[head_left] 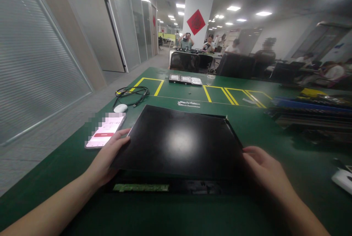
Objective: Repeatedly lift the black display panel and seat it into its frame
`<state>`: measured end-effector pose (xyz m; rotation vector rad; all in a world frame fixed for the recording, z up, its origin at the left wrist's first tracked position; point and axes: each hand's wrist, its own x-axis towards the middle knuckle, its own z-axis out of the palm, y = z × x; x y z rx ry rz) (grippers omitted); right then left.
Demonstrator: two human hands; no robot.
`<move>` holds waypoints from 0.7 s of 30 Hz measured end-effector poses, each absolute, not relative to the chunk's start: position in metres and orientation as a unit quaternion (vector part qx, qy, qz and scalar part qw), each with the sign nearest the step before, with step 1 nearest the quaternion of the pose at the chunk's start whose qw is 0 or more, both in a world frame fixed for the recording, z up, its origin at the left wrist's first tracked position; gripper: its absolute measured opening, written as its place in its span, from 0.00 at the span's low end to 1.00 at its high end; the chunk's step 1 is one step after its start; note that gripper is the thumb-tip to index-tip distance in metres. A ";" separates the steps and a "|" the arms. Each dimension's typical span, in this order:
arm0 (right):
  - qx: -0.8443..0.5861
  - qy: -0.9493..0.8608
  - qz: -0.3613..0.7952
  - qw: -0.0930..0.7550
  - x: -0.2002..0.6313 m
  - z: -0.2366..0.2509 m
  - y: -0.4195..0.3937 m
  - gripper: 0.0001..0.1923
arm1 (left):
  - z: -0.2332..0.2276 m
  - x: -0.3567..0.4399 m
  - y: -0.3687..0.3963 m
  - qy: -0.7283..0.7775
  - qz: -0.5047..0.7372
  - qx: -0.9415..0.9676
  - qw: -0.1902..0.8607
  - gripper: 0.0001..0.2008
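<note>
Both hands are on a big black display panel (178, 142) that sits flat in the middle of the green worktop (275, 129), glossy side up with a ceiling light glaring off it. The left hand (110, 157) has the panel's left edge pinched, thumb on top and fingers curled under. The right hand (265, 171) is on the right edge near the corner, fingers loosely curled against the side, not really clamped around it as far as I can see. Along the panel's near edge there's a thin green circuit strip (140, 187) showing.

Just left of the panel lies a smartphone (106, 131) with its screen lit, and a white mouse (120, 108) sits behind it next to a coiled black cable (133, 93). Further back, inside the yellow tape markings, three small hard drives (185, 79) are lined up. Stacked stuff is piled off to the right (310, 113), and a white device (342, 179) peeks in at the right edge. People sit at desks far behind.
</note>
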<state>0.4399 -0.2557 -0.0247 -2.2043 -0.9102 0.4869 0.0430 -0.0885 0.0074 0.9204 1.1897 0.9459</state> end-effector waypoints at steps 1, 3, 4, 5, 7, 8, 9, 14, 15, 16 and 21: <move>-0.850 -0.354 0.183 0.344 0.440 -0.024 -0.256 0.20 | 0.008 0.043 -0.088 0.519 0.412 0.402 0.632 0.27; -0.851 -0.358 0.176 0.342 0.439 -0.023 -0.256 0.20 | 0.008 0.043 -0.087 0.519 0.411 0.401 0.633 0.27; -0.853 -0.358 0.174 0.338 0.438 -0.021 -0.255 0.20 | 0.007 0.043 -0.087 0.520 0.412 0.400 0.632 0.27; -0.854 -0.359 0.172 0.335 0.437 -0.020 -0.255 0.20 | 0.007 0.044 -0.087 0.520 0.413 0.399 0.632 0.26; -0.857 -0.363 0.168 0.326 0.436 -0.019 -0.254 0.20 | 0.008 0.045 -0.087 0.519 0.414 0.395 0.635 0.25; -0.857 -0.367 0.165 0.321 0.435 -0.019 -0.254 0.20 | 0.008 0.046 -0.087 0.519 0.416 0.391 0.636 0.24; -0.858 -0.371 0.162 0.316 0.435 -0.018 -0.254 0.19 | 0.009 0.046 -0.087 0.519 0.418 0.387 0.637 0.24; -0.865 -0.387 0.145 0.284 0.434 -0.016 -0.254 0.18 | 0.011 0.048 -0.089 0.530 0.424 0.378 0.629 0.20; -0.865 -0.391 0.142 0.281 0.434 -0.015 -0.255 0.18 | 0.011 0.048 -0.090 0.531 0.424 0.378 0.629 0.20; -0.865 -0.394 0.137 0.280 0.434 -0.015 -0.255 0.17 | 0.011 0.048 -0.090 0.532 0.423 0.378 0.628 0.20; -0.863 -0.406 0.124 0.273 0.433 -0.014 -0.255 0.17 | 0.011 0.048 -0.090 0.534 0.422 0.380 0.626 0.21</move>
